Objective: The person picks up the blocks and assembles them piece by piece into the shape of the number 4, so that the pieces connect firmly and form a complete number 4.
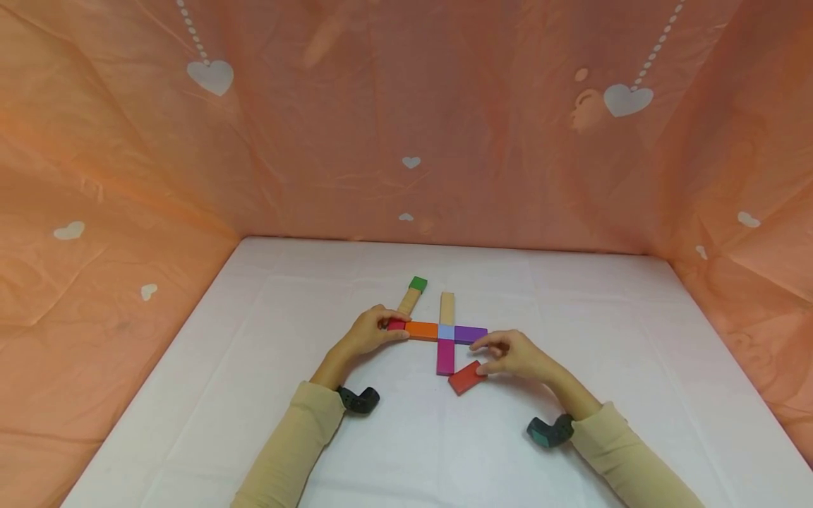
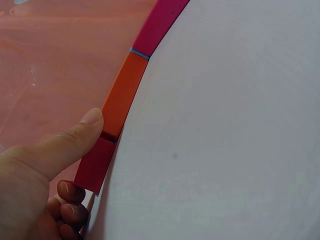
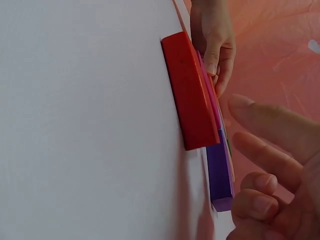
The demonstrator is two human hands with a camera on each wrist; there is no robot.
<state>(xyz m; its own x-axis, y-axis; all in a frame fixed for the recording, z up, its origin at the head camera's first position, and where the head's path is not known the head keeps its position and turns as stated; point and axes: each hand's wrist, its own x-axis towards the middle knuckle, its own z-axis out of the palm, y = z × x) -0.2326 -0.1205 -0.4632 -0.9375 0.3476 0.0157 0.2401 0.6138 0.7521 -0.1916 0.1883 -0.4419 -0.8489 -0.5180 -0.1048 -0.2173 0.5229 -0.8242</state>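
In the head view, my left hand (image 1: 370, 331) pinches a crimson block (image 2: 95, 164) at the left end of a flat row of wooden blocks. Its thumb lies along the joint with an orange block (image 1: 422, 331). To the right follow a light blue block (image 1: 447, 331) and a purple block (image 1: 471, 334). A magenta block (image 1: 446, 358) runs toward me from the light blue one, and a plain wood block (image 1: 447, 308) runs away from it. My right hand (image 1: 517, 355) hovers by a tilted red block (image 3: 190, 95), fingers loosely bent and apart from it in the right wrist view.
Beyond my left hand, another plain wood block (image 1: 409, 302) slants away with a green block (image 1: 418, 283) at its far end. A white cloth (image 1: 254, 317) covers the table. Orange sheeting (image 1: 444, 141) with white hearts encloses the back and sides.
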